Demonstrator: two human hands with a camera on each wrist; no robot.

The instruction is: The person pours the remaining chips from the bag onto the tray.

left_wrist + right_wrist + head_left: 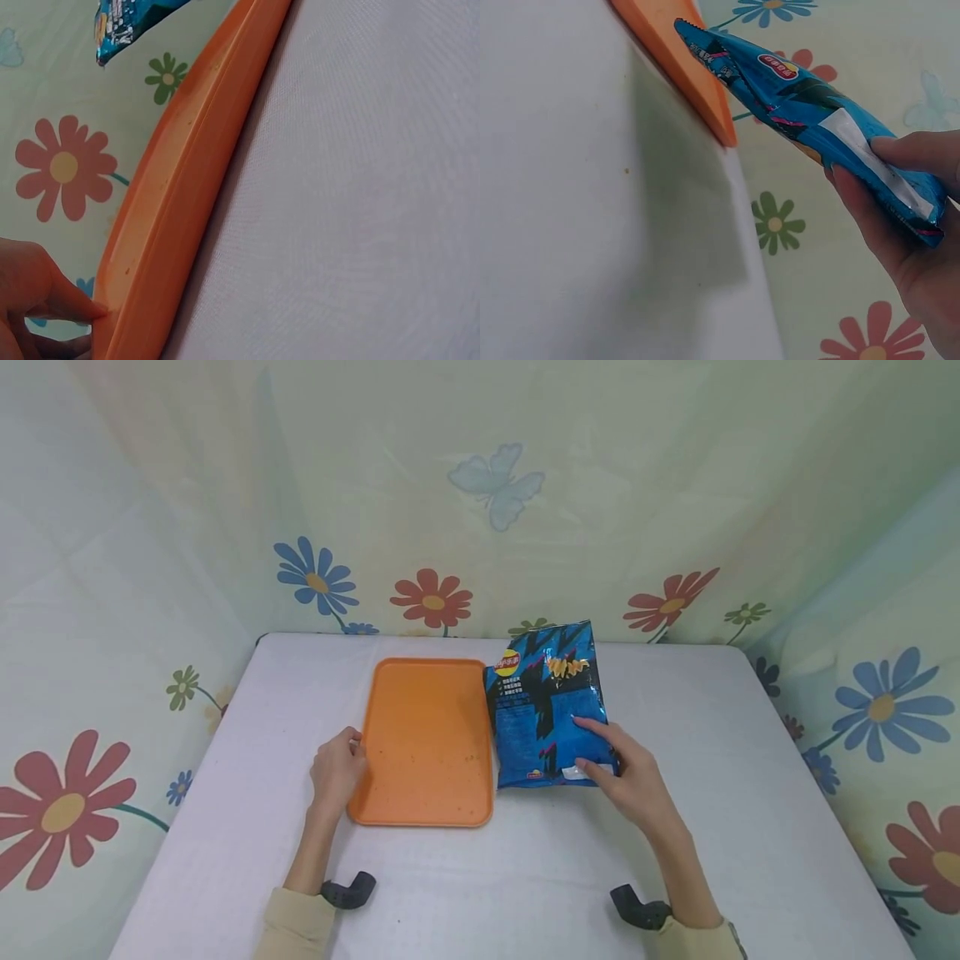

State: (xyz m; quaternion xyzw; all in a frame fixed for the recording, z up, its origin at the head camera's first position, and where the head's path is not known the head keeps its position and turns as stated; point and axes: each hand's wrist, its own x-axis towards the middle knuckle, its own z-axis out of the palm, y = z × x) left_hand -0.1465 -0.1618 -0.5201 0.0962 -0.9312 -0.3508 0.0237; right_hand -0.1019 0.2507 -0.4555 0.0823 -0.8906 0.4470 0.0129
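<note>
An orange tray (431,739) lies on the white table, with small dark crumbs on its bottom. My left hand (337,768) pinches the tray's left rim; in the left wrist view the thumb presses the rim's inner side while other fingers are outside it. Just right of the tray is a blue chip bag (517,739), which my right hand (636,777) grips near its lower right corner. From the right wrist, the bag (810,105) is tilted and raised off the table, between thumb and fingers. A white strip shows by the thumb. Whether the bag is sealed, I cannot tell.
The white-covered table (697,735) ends at the back against a flowered curtain (360,468), which also runs along both sides. A few tiny crumbs (627,171) dot the tablecloth near the tray. Black wrist mounts (348,891) sit on both forearms.
</note>
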